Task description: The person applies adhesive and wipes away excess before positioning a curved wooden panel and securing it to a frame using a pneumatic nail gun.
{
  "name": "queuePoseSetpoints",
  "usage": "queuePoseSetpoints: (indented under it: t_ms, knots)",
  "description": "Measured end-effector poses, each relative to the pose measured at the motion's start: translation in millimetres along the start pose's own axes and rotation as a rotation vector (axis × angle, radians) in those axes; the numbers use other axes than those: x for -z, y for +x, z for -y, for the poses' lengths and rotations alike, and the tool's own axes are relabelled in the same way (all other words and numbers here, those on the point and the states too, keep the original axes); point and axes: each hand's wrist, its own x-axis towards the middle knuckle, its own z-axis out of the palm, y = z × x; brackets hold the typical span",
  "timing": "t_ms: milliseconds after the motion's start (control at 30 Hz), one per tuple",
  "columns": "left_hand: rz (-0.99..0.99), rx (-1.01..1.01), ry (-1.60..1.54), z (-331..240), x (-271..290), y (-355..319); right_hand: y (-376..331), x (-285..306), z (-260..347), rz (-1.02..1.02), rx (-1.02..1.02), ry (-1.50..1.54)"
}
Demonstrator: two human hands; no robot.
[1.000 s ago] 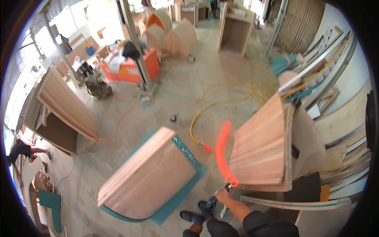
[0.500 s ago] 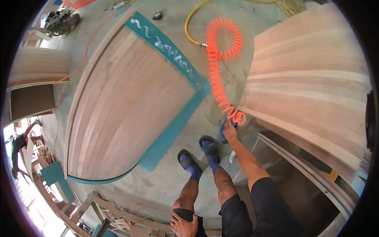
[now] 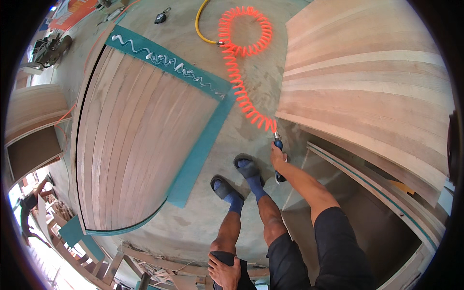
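My right hand (image 3: pixel 277 158) is closed around a blue-and-black air tool (image 3: pixel 278 144) near the corner of the right-hand curved wooden panel (image 3: pixel 362 82). Its fitting joins an orange coiled air hose (image 3: pixel 238 87), which loops across the concrete floor to a yellow hose (image 3: pixel 199 24). The tool's lower part is partly hidden by my hand, so its exact kind is unclear. My left hand (image 3: pixel 225 272) lies on my left knee with the fingers spread, holding nothing. To the left lies a curved wooden panel (image 3: pixel 140 140) edged by teal strips (image 3: pixel 193 166).
White squiggles of glue-like paste (image 3: pixel 166 62) run along the far teal strip. A tape measure (image 3: pixel 161 17) lies on the floor beyond. At lower right is an open wooden frame (image 3: pixel 372 179). Scrap wood (image 3: pixel 159 270) is piled at lower left, and another person (image 3: pixel 29 205) is at far left.
My right hand has raised the air tool and turned it, so its hose fitting now points away from me. The hose is stretched straighter. My view has shifted slightly; my left hand stays on my knee.
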Motion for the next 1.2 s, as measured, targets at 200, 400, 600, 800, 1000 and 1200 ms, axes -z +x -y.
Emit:
queuePoseSetpoints:
  t_ms: [200, 400, 600, 800, 1000, 1200]
  knots:
    - [0.084, -0.138, -0.005, 2, 3, 28, 64, -136, 112, 0.077, -0.004, -0.507]
    - [0.037, -0.103, 0.097, 11, -6, 15, -26, -19, 77, -0.162, -0.021, 0.348]
    - [0.03, -0.151, 0.124, 20, -4, 21, -74, 4, 68, -0.416, -0.348, 0.558]
    - [0.0, -0.188, 0.132, 34, -4, 31, -106, 45, 64, -0.768, -0.737, 1.287]
    - [-0.005, -0.213, 0.146, 51, -12, 42, -76, 89, 105, -1.021, -0.931, 1.768]
    - [0.042, -0.183, 0.129, 56, -12, 42, -32, 95, 111, -1.05, -0.751, 1.562]
